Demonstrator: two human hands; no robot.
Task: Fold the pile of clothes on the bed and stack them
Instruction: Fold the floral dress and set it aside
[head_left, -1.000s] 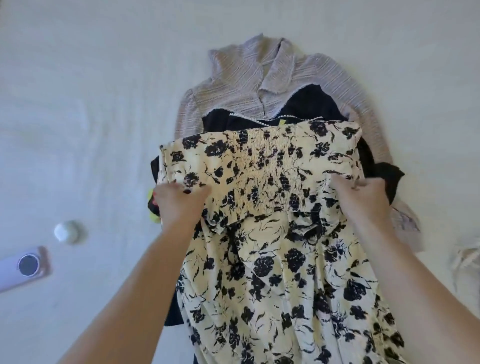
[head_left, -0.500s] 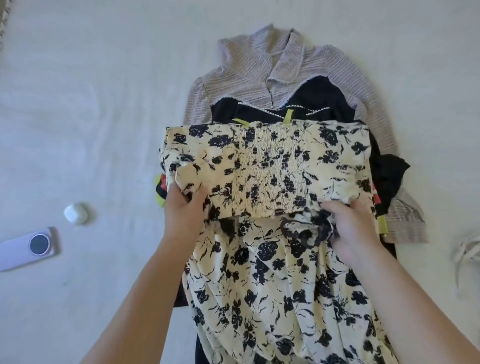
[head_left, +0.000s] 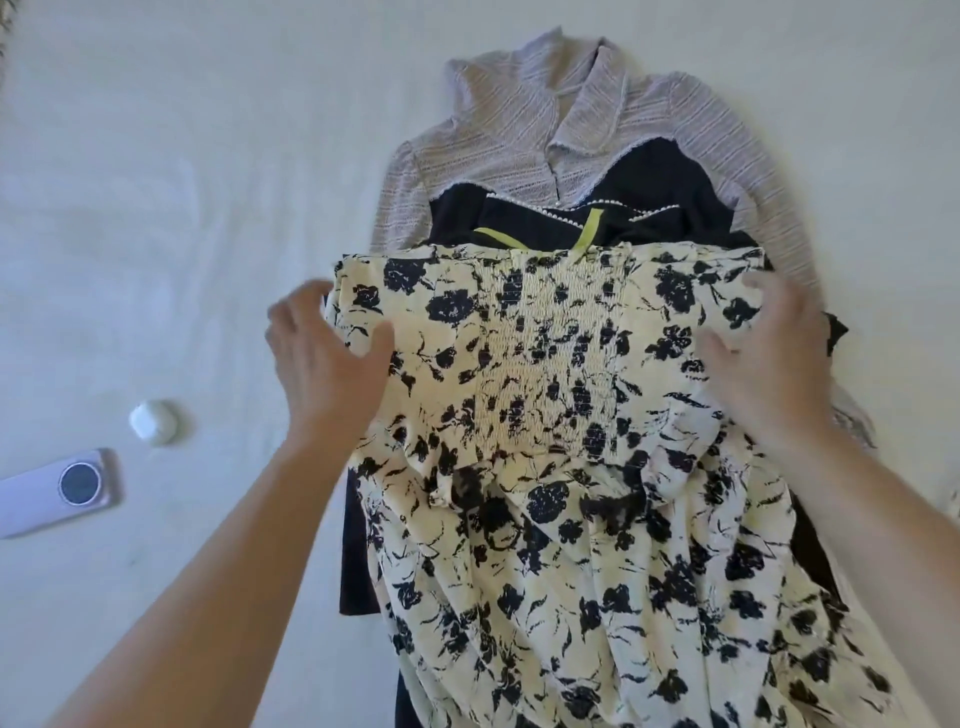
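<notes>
Here, each line takes one part of the scene.

Floral dress: the cream dress with black flowers (head_left: 561, 467) lies on top of the clothes pile, its smocked bodice turned toward the far side and its skirt running down toward the person; laid out flat like this, it looks ready for a fold.

Left hand: the left hand (head_left: 327, 364) rests at the bodice's left edge, fingers spread and fairly straight, thumb lying on the fabric; its grip is spread and holds nothing, seemingly pressing the edge flat.

Right hand: the right hand (head_left: 769, 358) lies on the bodice's right side, blurred, fingers extended over the cloth; the grip appears spread rather than pinching, likely smoothing or steadying that side.

Pile underneath: a black garment with pearl-like trim (head_left: 665, 192) sits directly under the dress, and a grey striped collared top (head_left: 519, 135) lies beneath that, spread out on the bed; thin yellow-green straps (head_left: 589, 234) show at the dress's upper edge.

Bed: the white sheet (head_left: 182, 208) carries everything.

Off to the left: a small white round case (head_left: 155, 422) and a white device with a round lens (head_left: 57, 491) lie well apart from the clothes.

Progress: judged early; the garments seem unfolded, and no tidy stack shows.
</notes>
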